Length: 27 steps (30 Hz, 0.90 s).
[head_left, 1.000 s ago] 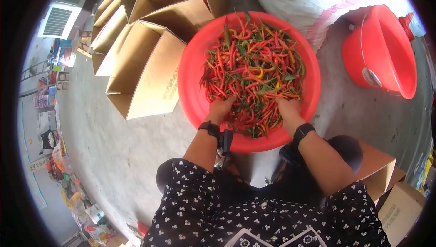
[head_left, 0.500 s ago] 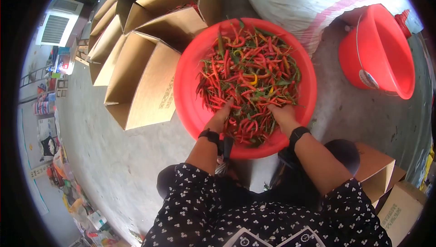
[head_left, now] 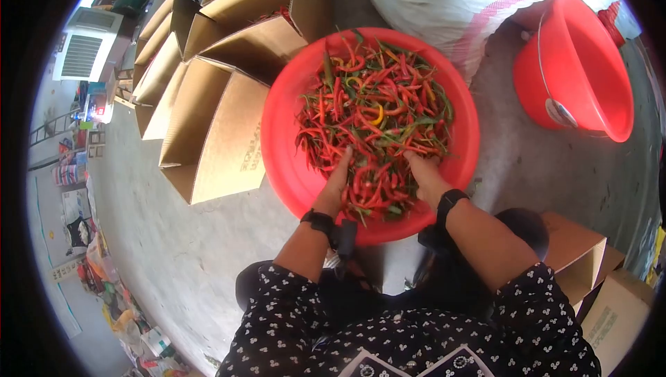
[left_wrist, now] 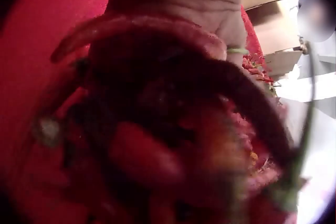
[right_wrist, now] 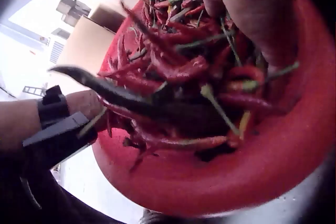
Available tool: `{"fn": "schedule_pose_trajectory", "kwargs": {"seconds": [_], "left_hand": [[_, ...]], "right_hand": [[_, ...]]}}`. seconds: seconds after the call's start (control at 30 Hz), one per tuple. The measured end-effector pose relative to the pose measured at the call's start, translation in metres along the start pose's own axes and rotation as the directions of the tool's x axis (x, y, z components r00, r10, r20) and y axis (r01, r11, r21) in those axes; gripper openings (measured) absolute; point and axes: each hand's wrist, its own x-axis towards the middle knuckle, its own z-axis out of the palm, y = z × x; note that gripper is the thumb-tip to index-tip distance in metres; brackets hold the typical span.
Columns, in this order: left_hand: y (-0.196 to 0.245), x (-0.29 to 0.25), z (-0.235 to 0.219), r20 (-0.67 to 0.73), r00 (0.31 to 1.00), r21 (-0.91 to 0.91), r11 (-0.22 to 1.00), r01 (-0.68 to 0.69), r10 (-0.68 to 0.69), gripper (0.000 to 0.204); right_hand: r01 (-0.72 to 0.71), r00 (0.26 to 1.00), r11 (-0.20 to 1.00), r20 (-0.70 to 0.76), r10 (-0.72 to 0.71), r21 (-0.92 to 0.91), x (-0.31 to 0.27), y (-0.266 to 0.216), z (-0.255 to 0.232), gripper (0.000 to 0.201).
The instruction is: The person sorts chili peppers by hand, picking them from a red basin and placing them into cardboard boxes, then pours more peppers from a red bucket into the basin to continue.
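Red chili peppers [head_left: 409, 92], mixed with green leaves, stems and a few yellow pods, fill much of a round red basin [head_left: 284, 120]. The left hand [head_left: 336, 181] and right hand [head_left: 427, 177] reach into the near part of the heap from either side, with a clump of peppers between them. Both thumbs lie extended at the surface; most other fingers are buried. In the left wrist view, peppers [left_wrist: 147, 155] cover the left fingers below the wrist. The right wrist view shows the right hand [right_wrist: 254, 11] with digits extended down among peppers [right_wrist: 178, 71].
Open cardboard boxes [head_left: 225, 134] stand left of the basin, some holding red peppers. A red bucket [head_left: 555, 72] with a wire handle tilts at the right. Behind is a large white sack [head_left: 430, 2]. More cardboard boxes [head_left: 610, 321] lie at the lower right.
Both hands have drawn slightly closer together within the heap, and the peppers between them have shifted. The head view has also moved a little.
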Motion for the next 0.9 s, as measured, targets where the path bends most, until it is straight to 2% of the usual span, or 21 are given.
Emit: {"fn": "schedule_pose_trajectory", "kwargs": {"seconds": [0.03,0.07,0.1,0.13,0.17,0.2,0.23,0.27,0.3,0.33,0.4,0.43,0.5,0.53,0.6,0.63,0.67,0.73,0.8,0.87,0.9], "left_hand": [[0.003,-0.002,0.0,0.073,0.997,-0.061,0.998,-0.017,0.021,0.064],[0.007,-0.004,-0.001,0.072,0.997,-0.061,0.998,-0.016,0.02,0.064],[0.013,-0.009,0.0,0.033,0.996,-0.02,0.996,-0.086,0.086,0.064],[0.021,-0.012,-0.001,-0.002,0.988,0.023,0.987,-0.157,0.157,0.065],[0.031,-0.001,-0.018,0.064,0.99,0.058,0.99,-0.128,0.125,0.064],[0.037,-0.007,-0.01,0.065,0.99,0.057,0.99,-0.131,0.128,0.064],[0.046,-0.022,0.005,0.012,0.976,0.028,0.976,-0.216,0.216,0.064],[0.054,-0.033,0.018,-0.043,0.953,0.004,0.954,-0.3,0.3,0.064],[0.063,-0.039,0.021,0.015,0.956,-0.001,0.956,-0.293,0.292,0.064],[0.07,-0.042,0.018,0.013,0.956,-0.004,0.956,-0.294,0.294,0.064],[0.086,-0.046,0.015,0.268,0.903,-0.022,0.939,-0.343,0.336,0.065],[0.095,-0.051,0.021,0.199,0.918,-0.04,0.939,-0.342,0.343,0.064],[0.111,-0.045,0.023,0.196,0.912,-0.093,0.933,-0.349,0.36,0.065],[0.119,-0.041,0.023,0.192,0.908,-0.141,0.926,-0.35,0.372,0.065],[0.14,-0.034,0.021,0.208,0.896,-0.127,0.919,-0.374,0.393,0.061],[0.149,-0.031,0.019,0.222,0.884,-0.112,0.912,-0.396,0.411,0.058],[0.153,-0.029,0.016,0.234,0.873,-0.097,0.903,-0.418,0.429,0.055],[0.158,-0.054,0.044,0.262,0.844,-0.138,0.884,-0.447,0.468,0.053],[0.162,-0.063,0.054,0.286,0.813,-0.176,0.862,-0.476,0.507,0.051],[0.169,-0.059,0.055,0.297,0.787,-0.039,0.83,-0.556,0.541,0.05],[0.168,-0.057,0.054,0.295,0.788,-0.042,0.831,-0.554,0.54,0.05]], "right_hand": [[-0.003,1.0,1.0,-0.002,0.003,0.0,0.009,0.001,-0.002,0.051],[-0.068,0.986,0.992,0.162,0.05,0.103,0.021,0.003,-0.004,0.046],[-0.148,0.941,0.97,0.328,0.078,0.193,0.026,0.006,-0.005,0.042],[-0.146,0.94,0.971,0.332,0.076,0.191,0.011,-0.006,-0.004,0.042],[-0.208,0.903,0.949,0.42,0.094,0.236,-0.005,-0.018,-0.007,0.039],[-0.272,0.858,0.923,0.503,0.104,0.273,-0.02,-0.028,-0.007,0.036],[-0.269,0.858,0.924,0.504,0.101,0.273,-0.022,-0.031,-0.005,0.036],[-0.288,0.81,0.912,0.582,0.07,0.291,-0.022,-0.036,-0.002,0.033],[-0.31,0.756,0.9,0.654,0.038,0.306,-0.024,-0.041,0.001,0.032],[-0.31,0.755,0.902,0.655,0.04,0.302,-0.033,-0.049,0.002,0.032],[-0.27,0.753,0.895,0.657,-0.034,0.356,-0.051,-0.071,0.002,0.033],[-0.268,0.752,0.896,0.658,-0.035,0.354,-0.056,-0.079,0.001,0.033],[-0.275,0.695,0.912,0.719,-0.03,0.303,-0.063,-0.094,0.002,0.036],[-0.272,0.693,0.914,0.72,-0.031,0.3,-0.067,-0.101,0.004,0.036],[-0.244,0.762,0.894,0.644,-0.062,0.376,-0.07,-0.111,0.009,0.037],[-0.356,0.695,0.842,0.717,-0.051,0.405,-0.062,-0.115,0.011,0.028],[-0.354,0.695,0.845,0.717,-0.05,0.402,-0.055,-0.118,0.013,0.028],[-0.466,0.605,0.785,0.794,-0.053,0.408,-0.05,-0.126,0.02,0.029],[-0.455,0.621,0.799,0.783,-0.032,0.393,-0.054,-0.133,0.026,0.031],[-0.464,0.666,0.766,0.745,-0.03,0.445,-0.056,-0.137,0.032,0.035],[-0.487,0.655,0.753,0.755,-0.021,0.443,-0.056,-0.138,0.033,0.04]]}}
